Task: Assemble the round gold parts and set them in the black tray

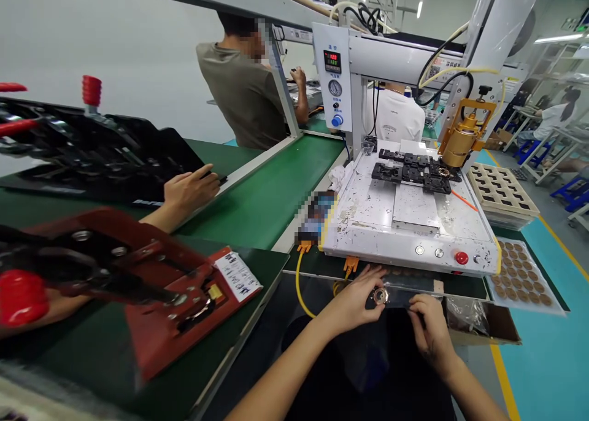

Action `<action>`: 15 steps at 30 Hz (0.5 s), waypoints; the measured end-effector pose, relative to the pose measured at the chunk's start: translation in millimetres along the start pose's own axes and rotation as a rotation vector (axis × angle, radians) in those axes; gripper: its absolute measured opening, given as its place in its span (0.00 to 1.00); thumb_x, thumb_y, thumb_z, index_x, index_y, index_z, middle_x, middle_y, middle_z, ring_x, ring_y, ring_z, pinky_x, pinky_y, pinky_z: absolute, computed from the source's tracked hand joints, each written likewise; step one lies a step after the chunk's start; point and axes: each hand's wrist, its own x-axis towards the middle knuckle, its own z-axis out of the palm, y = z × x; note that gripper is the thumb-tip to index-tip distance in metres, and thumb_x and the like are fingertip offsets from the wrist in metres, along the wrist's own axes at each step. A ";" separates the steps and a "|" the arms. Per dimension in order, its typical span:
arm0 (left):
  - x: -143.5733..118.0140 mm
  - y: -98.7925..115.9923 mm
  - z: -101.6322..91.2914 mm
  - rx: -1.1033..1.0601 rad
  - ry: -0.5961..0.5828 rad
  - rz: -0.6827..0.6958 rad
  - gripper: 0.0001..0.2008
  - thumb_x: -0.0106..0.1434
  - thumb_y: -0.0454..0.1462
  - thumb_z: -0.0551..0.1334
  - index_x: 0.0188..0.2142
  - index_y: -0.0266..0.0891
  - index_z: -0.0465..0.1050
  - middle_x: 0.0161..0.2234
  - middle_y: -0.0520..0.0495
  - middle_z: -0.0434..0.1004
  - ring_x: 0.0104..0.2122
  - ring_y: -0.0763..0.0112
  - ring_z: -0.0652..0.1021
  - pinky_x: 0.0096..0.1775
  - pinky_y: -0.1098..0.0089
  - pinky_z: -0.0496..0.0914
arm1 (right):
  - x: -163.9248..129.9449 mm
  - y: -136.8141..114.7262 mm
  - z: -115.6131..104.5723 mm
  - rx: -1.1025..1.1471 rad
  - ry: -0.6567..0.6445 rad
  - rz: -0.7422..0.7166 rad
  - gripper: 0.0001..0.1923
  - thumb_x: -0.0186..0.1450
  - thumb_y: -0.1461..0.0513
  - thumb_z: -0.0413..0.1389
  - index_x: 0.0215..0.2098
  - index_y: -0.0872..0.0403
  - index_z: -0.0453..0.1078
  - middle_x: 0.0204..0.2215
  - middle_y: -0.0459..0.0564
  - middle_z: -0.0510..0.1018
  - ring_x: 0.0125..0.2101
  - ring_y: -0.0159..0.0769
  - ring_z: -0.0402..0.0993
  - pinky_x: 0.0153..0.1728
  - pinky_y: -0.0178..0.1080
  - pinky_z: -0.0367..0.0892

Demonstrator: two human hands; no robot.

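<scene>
Landmark for everything below: the white dispensing machine [409, 224], biggest thing in frame.

Left of it ran the green conveyor belt [271, 194]; a co-worker's hand [191, 188] rested on a black fixture plate [92, 151] across the belt from the machine. Nearer me on that side sat a red toggle-clamp jig [151, 286]. Right of the machine: a stack of beige pocket trays [501, 191], and closer, a clear sheet of brown discs [522, 274]. On the machine's deck lay black nest fixtures [411, 172], with the brass dispensing head [464, 132] above their right end.

Directly below the machine's front edge, my hands worked together. My left hand [356, 301] pinched a small round metal ring part [380, 296] between thumb and fingertips. My right hand [427, 329] was curled, fingers pinching the right end of a dark strip [405, 298] that ran from the ring. I couldn't tell whether strip and ring were joined.

Handling call: I judged the ring light, stiff, and smooth enough to slip. I judged the rim the place to hold it, not the face. The strip looked thin and flexible, likely easy to crease; I'd have held it by the ends, lightly.
</scene>
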 end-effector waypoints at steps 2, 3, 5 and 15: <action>10.0 -1.5 5.1 0.015 0.056 -0.006 0.13 0.60 0.30 0.68 0.44 0.41 0.74 0.63 0.36 0.79 0.67 0.47 0.75 0.71 0.44 0.64 | 4.0 -0.2 -7.6 0.046 0.037 0.129 0.06 0.78 0.61 0.56 0.45 0.49 0.76 0.43 0.56 0.84 0.44 0.48 0.83 0.48 0.50 0.77; 14.5 -1.5 6.7 0.022 0.084 -0.012 0.11 0.60 0.30 0.67 0.42 0.41 0.74 0.58 0.36 0.82 0.63 0.46 0.78 0.67 0.44 0.68 | 7.3 -0.7 -10.5 0.073 0.053 0.195 0.06 0.78 0.60 0.56 0.46 0.50 0.76 0.41 0.55 0.84 0.41 0.46 0.83 0.45 0.48 0.78; 19.5 0.8 8.2 0.029 0.136 -0.026 0.10 0.61 0.30 0.67 0.41 0.41 0.74 0.50 0.39 0.84 0.56 0.47 0.81 0.60 0.46 0.74 | 16.1 -3.2 -15.8 0.138 0.073 0.319 0.08 0.79 0.56 0.57 0.47 0.51 0.75 0.37 0.52 0.82 0.35 0.42 0.81 0.38 0.43 0.77; -28.6 54.3 8.0 -0.633 0.293 -0.305 0.17 0.66 0.36 0.71 0.53 0.42 0.73 0.46 0.44 0.86 0.43 0.59 0.87 0.50 0.57 0.82 | 59.9 -49.6 -40.0 0.556 -0.022 0.655 0.21 0.68 0.45 0.69 0.47 0.53 0.81 0.29 0.48 0.81 0.22 0.32 0.71 0.23 0.37 0.71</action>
